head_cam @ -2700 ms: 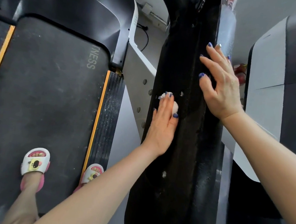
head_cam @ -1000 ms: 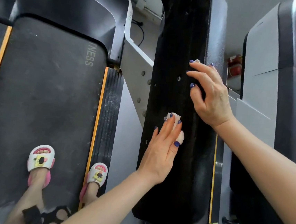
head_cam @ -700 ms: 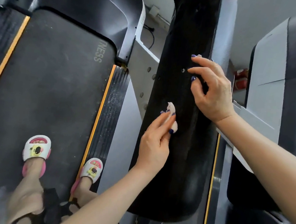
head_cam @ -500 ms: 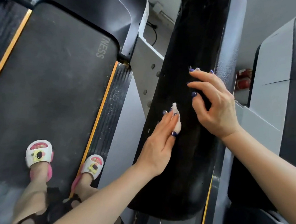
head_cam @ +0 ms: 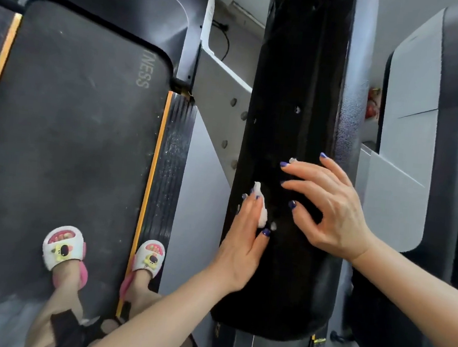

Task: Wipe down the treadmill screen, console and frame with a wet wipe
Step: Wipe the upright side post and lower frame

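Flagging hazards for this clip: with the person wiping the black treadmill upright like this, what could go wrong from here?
1. The wet wipe is a small wad under the straight fingers of the left hand, not gripped; it could slip out and drop.
2. The person stands in loose slippers, one on the belt, one on the side rail, while leaning sideways; footing could shift.
3. The right hand hovers close to the black upright, risking smears on wiped areas.

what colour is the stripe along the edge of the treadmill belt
Orange-yellow; the stripe shows best in the head view, running beside the dark belt.
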### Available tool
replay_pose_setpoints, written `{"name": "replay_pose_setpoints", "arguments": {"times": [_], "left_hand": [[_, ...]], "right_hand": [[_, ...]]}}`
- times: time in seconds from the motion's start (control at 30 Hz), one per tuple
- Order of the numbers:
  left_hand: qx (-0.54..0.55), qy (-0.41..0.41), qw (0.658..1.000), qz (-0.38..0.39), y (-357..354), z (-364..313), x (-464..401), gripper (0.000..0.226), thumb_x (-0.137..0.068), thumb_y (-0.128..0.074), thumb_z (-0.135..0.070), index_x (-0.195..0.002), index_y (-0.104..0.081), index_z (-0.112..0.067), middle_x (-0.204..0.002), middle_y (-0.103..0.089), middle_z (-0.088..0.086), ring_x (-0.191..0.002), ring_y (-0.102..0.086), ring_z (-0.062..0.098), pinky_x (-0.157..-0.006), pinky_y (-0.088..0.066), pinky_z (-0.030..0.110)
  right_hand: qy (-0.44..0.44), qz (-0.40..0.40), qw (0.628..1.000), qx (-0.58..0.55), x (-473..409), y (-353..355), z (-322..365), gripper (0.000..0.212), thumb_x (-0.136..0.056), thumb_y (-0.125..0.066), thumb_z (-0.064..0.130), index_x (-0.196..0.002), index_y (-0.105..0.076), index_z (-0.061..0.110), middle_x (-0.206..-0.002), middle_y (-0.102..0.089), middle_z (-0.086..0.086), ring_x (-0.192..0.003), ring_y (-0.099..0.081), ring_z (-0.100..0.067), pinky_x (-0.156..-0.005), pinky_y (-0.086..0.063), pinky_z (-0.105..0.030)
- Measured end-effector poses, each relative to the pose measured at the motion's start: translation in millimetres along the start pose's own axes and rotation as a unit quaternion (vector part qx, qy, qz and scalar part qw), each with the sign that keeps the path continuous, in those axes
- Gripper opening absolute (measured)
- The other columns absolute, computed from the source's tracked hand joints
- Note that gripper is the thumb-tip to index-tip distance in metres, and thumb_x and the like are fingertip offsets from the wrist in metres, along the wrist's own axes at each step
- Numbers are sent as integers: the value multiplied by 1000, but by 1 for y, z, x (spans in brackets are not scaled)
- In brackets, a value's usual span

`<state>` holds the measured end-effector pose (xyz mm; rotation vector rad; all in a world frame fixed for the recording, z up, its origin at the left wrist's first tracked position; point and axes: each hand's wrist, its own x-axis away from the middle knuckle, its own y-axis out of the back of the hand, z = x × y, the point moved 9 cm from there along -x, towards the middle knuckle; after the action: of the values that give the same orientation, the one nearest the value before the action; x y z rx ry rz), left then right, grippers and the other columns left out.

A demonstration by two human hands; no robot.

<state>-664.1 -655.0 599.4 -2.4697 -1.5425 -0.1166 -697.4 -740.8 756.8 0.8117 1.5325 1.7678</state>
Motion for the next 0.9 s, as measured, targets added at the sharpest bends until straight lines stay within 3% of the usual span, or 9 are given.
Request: {"name": "replay_pose_setpoints", "arguments": {"times": [0.17, 0.37, 0.43, 0.57, 0.7, 0.8, 0.9], "left_hand": [[45, 96, 994, -12, 28, 21, -73, 60, -111, -26, -34, -161, 6, -24, -168, 13, -11, -153, 11, 3, -127, 0, 37], [63, 74, 995, -7, 8, 32, -27, 64, -105, -27, -48, -155, 13, -43, -162, 16, -26, -152, 9, -2, -121, -1, 25], [66, 78, 995, 0, 8, 46, -24, 60, -107, -27, -47, -153, 11, -47, -164, 13, -25, -152, 7, -2, -122, -1, 28], [58, 136, 989, -4, 20, 66, -56, 57, -110, -20, -46, -157, 11, -42, -167, 11, -20, -154, 4, 6, -127, -6, 45], [63, 124, 990, -10, 6, 64, -24, 59, -108, -23, -50, -156, 11, -43, -167, 11, -20, -154, 4, 5, -126, -6, 39], [59, 142, 988, 3, -1, 76, -4, 58, -109, -22, -48, -157, 10, -44, -166, 11, -20, -154, 4, 6, -127, -6, 45], [92, 151, 984, 3, -1, 62, 1, 60, -110, -23, -44, -159, 10, -36, -166, 13, -18, -148, 11, -4, -127, 0, 40]], "right_hand": [[-42, -23, 999, -5, -5, 4, -7, 28, -86, -57, 16, -106, -73, 7, -130, -65, -6, -125, -60, -19, -115, -35, -50], [-38, -20, 999, -6, -2, 3, -7, 27, -85, -56, 14, -102, -74, 4, -125, -67, -8, -119, -63, -21, -115, -34, -48], [-34, -25, 999, -3, -2, 4, -7, 27, -85, -56, 14, -101, -74, 3, -125, -68, -8, -118, -64, -22, -114, -35, -50], [-38, -24, 999, 2, -2, 2, -6, 27, -85, -56, 15, -102, -74, 4, -125, -68, -8, -117, -64, -22, -114, -36, -51], [-38, -25, 999, 7, -1, 3, -7, 26, -85, -56, 14, -101, -74, 4, -124, -68, -8, -116, -65, -23, -114, -35, -51], [-41, -19, 999, 15, -3, 2, -6, 26, -85, -56, 13, -102, -73, 4, -125, -67, -8, -117, -64, -23, -115, -34, -50], [-50, -21, 998, 18, -3, 3, -5, 29, -86, -56, 13, -107, -71, 2, -130, -64, -11, -124, -59, -26, -115, -33, -52]]}}
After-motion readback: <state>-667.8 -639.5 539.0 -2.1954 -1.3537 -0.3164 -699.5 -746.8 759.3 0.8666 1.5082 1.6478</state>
